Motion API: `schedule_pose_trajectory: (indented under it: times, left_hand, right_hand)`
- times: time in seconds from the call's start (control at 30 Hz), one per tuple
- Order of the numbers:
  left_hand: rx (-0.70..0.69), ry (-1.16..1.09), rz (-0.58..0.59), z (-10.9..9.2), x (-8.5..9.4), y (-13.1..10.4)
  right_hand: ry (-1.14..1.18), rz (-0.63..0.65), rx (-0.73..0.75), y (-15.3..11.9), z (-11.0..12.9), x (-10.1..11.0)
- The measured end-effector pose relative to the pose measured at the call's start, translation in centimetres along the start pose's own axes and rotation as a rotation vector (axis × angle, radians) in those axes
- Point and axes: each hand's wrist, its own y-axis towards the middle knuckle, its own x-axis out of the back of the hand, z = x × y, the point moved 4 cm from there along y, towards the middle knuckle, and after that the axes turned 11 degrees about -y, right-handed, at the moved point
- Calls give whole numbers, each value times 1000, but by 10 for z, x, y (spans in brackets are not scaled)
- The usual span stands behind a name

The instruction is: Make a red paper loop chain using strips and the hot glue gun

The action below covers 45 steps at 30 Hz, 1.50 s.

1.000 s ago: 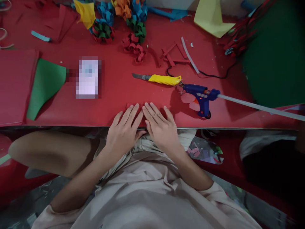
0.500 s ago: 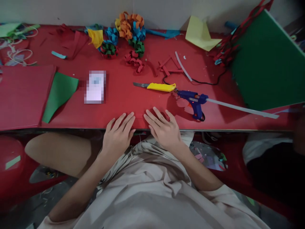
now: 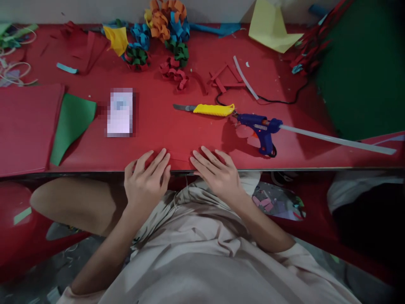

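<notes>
My left hand (image 3: pixel 146 181) rests palm down at the front edge of the red table (image 3: pixel 152 126), fingers spread. To its right my right hand (image 3: pixel 220 173) lies flat in the same way, fingers apart. Between their fingertips is a red piece (image 3: pixel 180 155) hard to tell from the tabletop; whether the fingers touch it is unclear. A yellow-handled cutter (image 3: pixel 213 110) lies beyond the hands, its blade pointing left. Nearest to my right hand on the right is a blue glue gun (image 3: pixel 262 128) with a long clear glue stick.
A blurred-out phone (image 3: pixel 120 112) lies left of centre, beside green paper (image 3: pixel 72 124) and a red sheet stack (image 3: pixel 28 126). Curled paper chains (image 3: pixel 164 25), red strips (image 3: pixel 226 80) and yellow paper (image 3: pixel 268 29) lie at the back. A green board (image 3: pixel 363 76) stands right.
My left hand has shifted left, widening the gap to my right hand, which stays nearly in place. The camera view has moved slightly, and the table items appear displaced.
</notes>
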Motion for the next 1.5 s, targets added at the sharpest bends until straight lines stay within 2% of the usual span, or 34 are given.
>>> schedule_pose_trajectory:
  times: [0.17,0.3,0.4,0.53,0.57,0.63,0.77,0.9,1.03,1.17,1.27,1.4,1.5]
  left_hand:
    - [-122,-95,86,-1,-12,6]
    - [-91,-254,64,-2,-10,11]
    - [42,-516,23,-4,-3,17]
    - [376,-925,-10,-4,-4,28]
    - [422,-1000,-14,-5,-5,31]
    - [423,-1092,-15,-6,-5,38]
    - [350,-1077,9,-4,-2,47]
    - [378,-1050,64,1,-3,47]
    - [413,-1004,67,3,-6,46]
    - [513,-1089,46,4,-10,46]
    - [600,-1172,83,6,-15,45]
    - [517,-1089,181,9,-13,45]
    - [448,-1037,200,10,-9,46]
  right_hand:
    - [126,-19,-32,-4,1,-1]
    - [291,-122,-140,-4,0,1]
    - [468,-156,-246,0,0,6]
    - [663,-160,-414,13,-3,17]
    - [694,-151,-441,17,-4,19]
    - [752,-127,-474,25,-8,24]
    - [924,-61,-548,34,-16,23]
    - [1019,-57,-644,34,-20,15]
    - [1024,-35,-648,34,-18,10]
    - [991,-29,-711,34,-18,9]
    - [979,-13,-766,33,-18,8]
    - [1056,49,-810,31,-20,4]
    - [1139,108,-833,30,-21,1]
